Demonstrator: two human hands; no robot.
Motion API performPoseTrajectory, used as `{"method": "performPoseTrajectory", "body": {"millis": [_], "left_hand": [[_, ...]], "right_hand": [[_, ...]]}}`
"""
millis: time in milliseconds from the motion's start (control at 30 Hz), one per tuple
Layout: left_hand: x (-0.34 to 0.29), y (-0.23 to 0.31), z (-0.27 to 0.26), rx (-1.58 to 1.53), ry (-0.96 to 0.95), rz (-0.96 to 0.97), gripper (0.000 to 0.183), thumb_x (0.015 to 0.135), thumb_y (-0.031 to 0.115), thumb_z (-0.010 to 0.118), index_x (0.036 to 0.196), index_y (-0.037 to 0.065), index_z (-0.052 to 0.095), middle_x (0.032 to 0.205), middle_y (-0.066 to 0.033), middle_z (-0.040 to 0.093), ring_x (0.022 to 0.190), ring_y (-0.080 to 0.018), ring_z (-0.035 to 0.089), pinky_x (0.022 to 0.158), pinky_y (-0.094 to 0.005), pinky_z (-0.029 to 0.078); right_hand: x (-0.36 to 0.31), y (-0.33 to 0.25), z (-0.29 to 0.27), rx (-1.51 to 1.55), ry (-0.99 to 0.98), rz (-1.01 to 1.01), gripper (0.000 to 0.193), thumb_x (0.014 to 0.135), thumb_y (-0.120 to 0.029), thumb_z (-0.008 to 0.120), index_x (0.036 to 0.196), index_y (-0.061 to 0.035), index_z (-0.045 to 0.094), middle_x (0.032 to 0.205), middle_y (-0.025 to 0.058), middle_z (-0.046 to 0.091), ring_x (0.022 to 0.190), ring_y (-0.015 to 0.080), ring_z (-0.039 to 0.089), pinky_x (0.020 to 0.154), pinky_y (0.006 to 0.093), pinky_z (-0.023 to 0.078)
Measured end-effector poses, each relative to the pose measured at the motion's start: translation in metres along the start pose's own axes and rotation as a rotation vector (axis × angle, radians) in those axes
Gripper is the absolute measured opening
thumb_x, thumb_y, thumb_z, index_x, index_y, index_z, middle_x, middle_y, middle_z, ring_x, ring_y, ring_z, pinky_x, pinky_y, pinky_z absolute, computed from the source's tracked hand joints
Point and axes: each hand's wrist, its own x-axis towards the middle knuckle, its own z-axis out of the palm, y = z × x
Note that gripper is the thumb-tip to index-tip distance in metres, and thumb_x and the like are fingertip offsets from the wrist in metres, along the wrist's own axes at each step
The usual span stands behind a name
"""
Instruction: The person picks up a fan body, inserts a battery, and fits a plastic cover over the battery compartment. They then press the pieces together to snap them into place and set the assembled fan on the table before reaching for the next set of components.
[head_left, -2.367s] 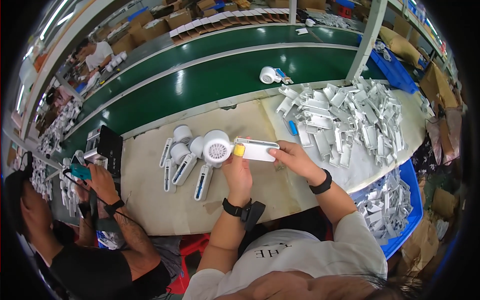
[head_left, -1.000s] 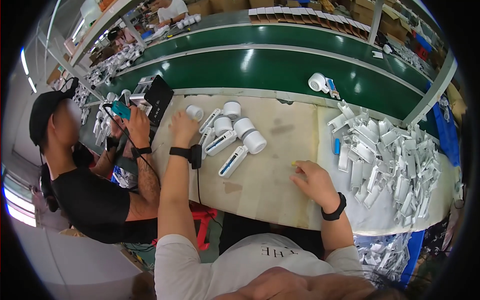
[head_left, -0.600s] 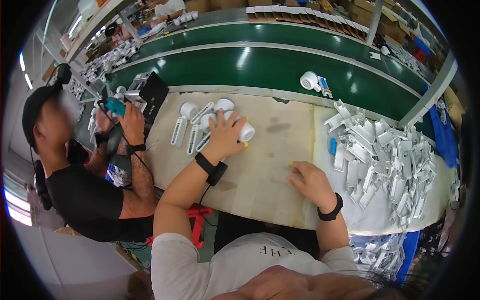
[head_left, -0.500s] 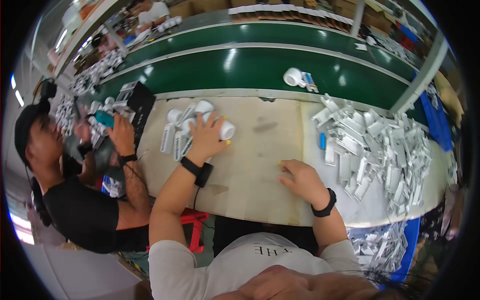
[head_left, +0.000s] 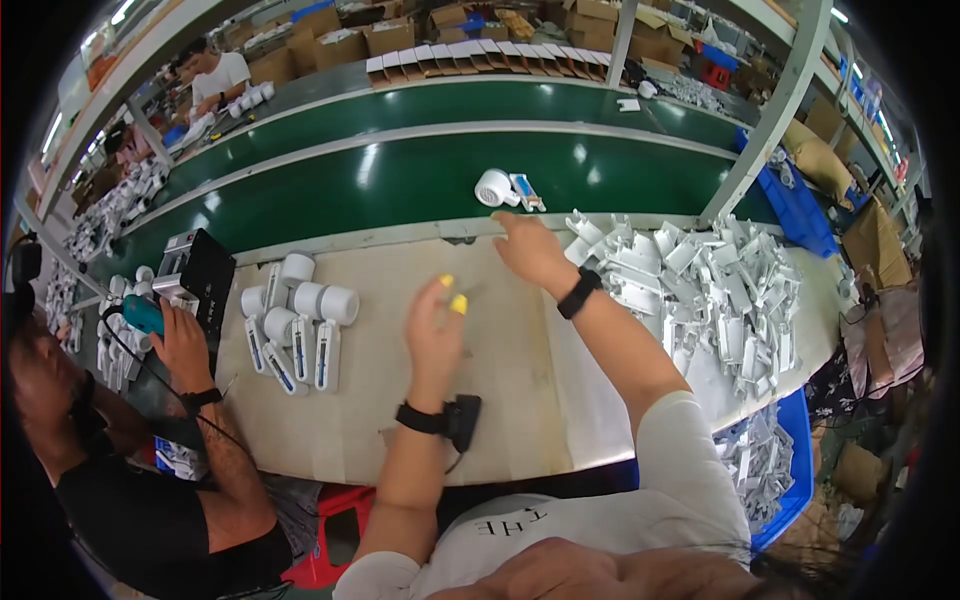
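My left hand, smeared by motion, is raised over the middle of the table. Yellow covers sit on two of its fingertips, which are apart, and nothing shows in it. To its left lies a group of white round-headed devices with handles, several of them with dark strips along the handle. My right hand stretches to the far table edge, its fingers extended and holding nothing visible. Just beyond its fingertips, a white round-headed piece and a flat white part with a blue strip lie on the green conveyor belt.
A heap of white plastic casings covers the table's right side. A blue crate with more parts stands below it. At left, a co-worker's hand holds a teal tool near a black box. A metal post rises at right.
My left hand has come off the white devices and moved right. My right hand has reached forward to the belt edge. The view has shifted to the right.
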Motion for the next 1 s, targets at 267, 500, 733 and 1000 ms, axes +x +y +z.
{"method": "performPoseTrajectory", "body": {"millis": [267,500,733,1000], "left_hand": [[-0.018,-0.001,0.004,0.216,-0.236,0.314,0.024,0.071,0.002,0.059,0.094,0.004,0.062,0.099,-0.0133,0.062,0.086,-0.0319,0.058,0.077,-0.0365,0.047],[-0.015,-0.006,-0.003,0.298,-0.196,0.272,0.037,0.072,0.011,0.06,0.108,0.002,0.055,0.107,-0.0149,0.057,0.109,-0.0341,0.048,0.096,-0.0482,0.031],[-0.008,0.01,0.003,0.206,0.018,0.296,0.065,0.071,0.019,0.069,0.124,-0.002,0.037,0.121,-0.0192,0.046,0.112,-0.0383,0.043,0.097,-0.048,0.029],[-0.024,0.031,0.011,0.104,-0.106,0.448,0.039,0.079,0.01,0.063,0.112,0.0,0.047,0.103,-0.0171,0.055,0.092,-0.0334,0.053,0.079,-0.0392,0.044]], "right_hand": [[0.086,0.045,0.058,-0.316,-0.001,0.243,0.078,0.069,-0.029,0.067,0.133,-0.0044,0.03,0.102,0.0178,0.062,0.095,0.0337,0.058,0.08,0.0406,0.049],[0.085,0.023,0.019,0.277,-0.287,0.42,0.04,0.071,-0.029,0.063,0.093,0.0049,0.059,0.082,0.0157,0.065,0.064,0.0225,0.064,0.054,0.0324,0.05],[0.004,-0.03,-0.004,1.393,-0.263,0.46,0.023,0.081,-0.026,0.058,0.085,-0.0032,0.057,0.064,0.0011,0.052,0.044,0.0067,0.043,0.036,0.02,0.028],[-0.095,-0.04,-0.018,1.822,-0.271,0.479,0.024,0.086,-0.026,0.055,0.101,-0.0082,0.052,0.081,-0.0008,0.054,0.064,0.0054,0.048,0.048,0.0185,0.035]]}}
